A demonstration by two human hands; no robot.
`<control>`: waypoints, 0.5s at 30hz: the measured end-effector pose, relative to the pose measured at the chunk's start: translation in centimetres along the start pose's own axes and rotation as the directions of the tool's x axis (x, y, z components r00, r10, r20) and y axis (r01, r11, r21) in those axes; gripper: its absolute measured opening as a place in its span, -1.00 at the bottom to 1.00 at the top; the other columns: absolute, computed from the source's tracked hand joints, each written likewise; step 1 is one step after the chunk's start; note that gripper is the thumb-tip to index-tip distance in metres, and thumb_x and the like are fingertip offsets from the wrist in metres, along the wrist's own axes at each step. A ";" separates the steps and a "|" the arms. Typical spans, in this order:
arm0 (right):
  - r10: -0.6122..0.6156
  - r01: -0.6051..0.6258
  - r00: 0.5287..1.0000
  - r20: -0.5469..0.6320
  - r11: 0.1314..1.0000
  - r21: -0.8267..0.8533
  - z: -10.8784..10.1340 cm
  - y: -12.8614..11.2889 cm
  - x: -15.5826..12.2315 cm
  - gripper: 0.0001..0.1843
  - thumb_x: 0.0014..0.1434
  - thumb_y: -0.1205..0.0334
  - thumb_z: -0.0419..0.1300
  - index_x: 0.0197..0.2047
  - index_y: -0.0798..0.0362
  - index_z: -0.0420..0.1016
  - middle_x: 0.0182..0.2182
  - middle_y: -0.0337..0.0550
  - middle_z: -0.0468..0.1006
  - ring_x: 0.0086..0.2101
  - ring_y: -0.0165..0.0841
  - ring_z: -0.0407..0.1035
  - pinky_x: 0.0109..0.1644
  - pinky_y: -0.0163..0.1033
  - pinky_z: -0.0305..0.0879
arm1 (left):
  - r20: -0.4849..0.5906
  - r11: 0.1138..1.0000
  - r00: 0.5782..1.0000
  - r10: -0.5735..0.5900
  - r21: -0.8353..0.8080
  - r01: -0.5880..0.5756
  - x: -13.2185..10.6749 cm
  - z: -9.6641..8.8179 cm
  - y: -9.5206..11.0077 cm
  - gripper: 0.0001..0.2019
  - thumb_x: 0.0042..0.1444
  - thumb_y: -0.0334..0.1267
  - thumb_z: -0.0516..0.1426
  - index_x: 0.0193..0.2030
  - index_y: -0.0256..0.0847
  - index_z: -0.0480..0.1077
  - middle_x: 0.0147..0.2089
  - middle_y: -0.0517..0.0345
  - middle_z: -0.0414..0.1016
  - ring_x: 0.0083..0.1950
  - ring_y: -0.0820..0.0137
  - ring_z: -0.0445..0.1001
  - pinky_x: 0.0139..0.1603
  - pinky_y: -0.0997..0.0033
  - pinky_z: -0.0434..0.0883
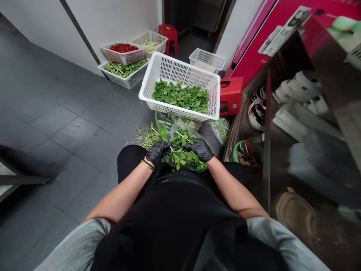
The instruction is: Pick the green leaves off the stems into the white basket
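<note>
Both of my hands wear black gloves and meet over my lap. My left hand (156,151) is closed on leafy green stems (177,155). My right hand (200,149) also has its fingers closed on sprigs of the same greens, close beside the left. Under them lies a clear plastic bag (166,122) with more loose greens (196,161) in its mouth. Just beyond stands a white plastic basket (180,67), partly filled with picked green leaves (180,96). Bare cut stems (148,136) are heaped on the floor left of the bag.
Farther back are baskets of red chillies (123,47), green beans or similar pods (124,68) and pale vegetables (150,45). Red stools (232,96) stand behind the basket and by the doorway. A metal shelf (268,143) with dishes runs along my right. Grey tiled floor (73,130) spreads left.
</note>
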State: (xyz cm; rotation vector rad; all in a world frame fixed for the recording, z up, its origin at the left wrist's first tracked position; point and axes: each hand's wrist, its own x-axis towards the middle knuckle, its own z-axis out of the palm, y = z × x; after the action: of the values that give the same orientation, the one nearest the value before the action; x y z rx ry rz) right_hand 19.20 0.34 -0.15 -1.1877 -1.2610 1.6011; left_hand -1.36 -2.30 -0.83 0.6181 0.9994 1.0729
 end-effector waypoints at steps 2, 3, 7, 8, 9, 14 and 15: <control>0.021 -0.021 1.000 0.015 1.000 -0.002 0.8 0.0 -0.4 -0.59 -0.28 -0.02 0.41 -0.39 0.09 0.57 -0.55 -0.24 0.54 -0.48 -0.34 0.45 -0.31 -0.22 0.40 | -0.020 0.998 0.999 0.027 -0.059 -0.029 0.0 0.3 0.6 -0.85 -0.20 -0.28 0.32 -0.45 -0.30 0.52 -0.45 0.08 0.54 -0.44 0.42 0.41 -0.37 0.39 0.36; 0.035 -0.034 0.999 0.034 0.999 -0.011 1.2 0.1 -0.5 -0.60 -0.26 -0.02 0.40 -0.38 0.09 0.58 -0.54 -0.22 0.55 -0.47 -0.33 0.45 -0.30 -0.21 0.40 | -0.020 0.995 0.999 0.048 -0.084 -0.050 -0.1 0.5 0.9 -0.83 -0.23 -0.31 0.32 -0.43 -0.31 0.53 -0.45 0.09 0.54 -0.43 0.42 0.42 -0.35 0.39 0.36; -0.009 0.030 0.993 0.119 0.984 -0.176 2.4 0.8 -1.1 -0.69 -0.13 0.06 0.34 -0.36 0.11 0.61 -0.41 -0.17 0.59 -0.36 -0.30 0.46 -0.21 -0.21 0.39 | 0.071 0.997 0.996 0.061 -0.059 -0.057 -0.5 0.9 1.4 -0.74 -0.23 -0.29 0.36 -0.34 -0.35 0.55 -0.44 0.09 0.54 -0.38 0.40 0.45 -0.25 0.36 0.37; -0.031 0.062 0.991 0.133 0.970 -0.235 2.4 0.8 -1.1 -0.71 -0.10 0.08 0.32 -0.36 0.11 0.62 -0.39 -0.17 0.60 -0.34 -0.30 0.45 -0.19 -0.22 0.38 | 0.074 0.998 0.996 0.057 -0.020 -0.056 -0.5 0.9 1.3 -0.74 -0.22 -0.27 0.37 -0.36 -0.35 0.55 -0.44 0.09 0.54 -0.36 0.38 0.46 -0.23 0.35 0.37; -0.047 0.089 0.988 0.147 0.954 -0.288 2.3 0.7 -1.2 -0.73 -0.07 0.09 0.31 -0.35 0.10 0.63 -0.37 -0.17 0.60 -0.31 -0.30 0.45 -0.17 -0.22 0.37 | 0.055 0.998 0.997 0.061 0.019 -0.062 -0.6 0.8 1.2 -0.75 -0.23 -0.25 0.38 -0.39 -0.34 0.54 -0.45 0.11 0.53 -0.36 0.37 0.47 -0.22 0.34 0.36; -0.153 0.175 0.982 0.114 0.961 -0.213 -0.4 -1.7 -1.1 -0.50 -0.10 0.17 0.35 -0.02 0.03 0.56 -0.18 -0.14 0.60 -0.24 -0.36 0.43 -0.16 -0.28 0.36 | -0.070 0.995 0.993 0.097 -0.008 -0.098 -0.7 0.2 1.0 -0.69 -0.33 -0.19 0.41 -0.41 -0.26 0.53 -0.45 0.17 0.54 -0.34 0.33 0.50 -0.19 0.32 0.40; -0.198 0.201 0.979 0.036 0.969 -0.145 -0.9 -2.3 -1.1 -0.47 -0.09 0.17 0.34 0.02 0.02 0.54 -0.14 -0.12 0.59 -0.23 -0.37 0.43 -0.17 -0.28 0.36 | -0.068 0.994 0.992 0.104 -0.004 -0.105 -0.8 0.2 1.1 -0.67 -0.34 -0.18 0.41 -0.38 -0.25 0.54 -0.44 0.15 0.55 -0.33 0.33 0.50 -0.19 0.31 0.41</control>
State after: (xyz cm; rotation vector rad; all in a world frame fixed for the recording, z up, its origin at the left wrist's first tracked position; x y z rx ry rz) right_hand 20.43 0.09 2.22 -1.0962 -1.4853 1.3958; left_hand -1.79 -2.62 0.46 0.6374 1.0301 1.1961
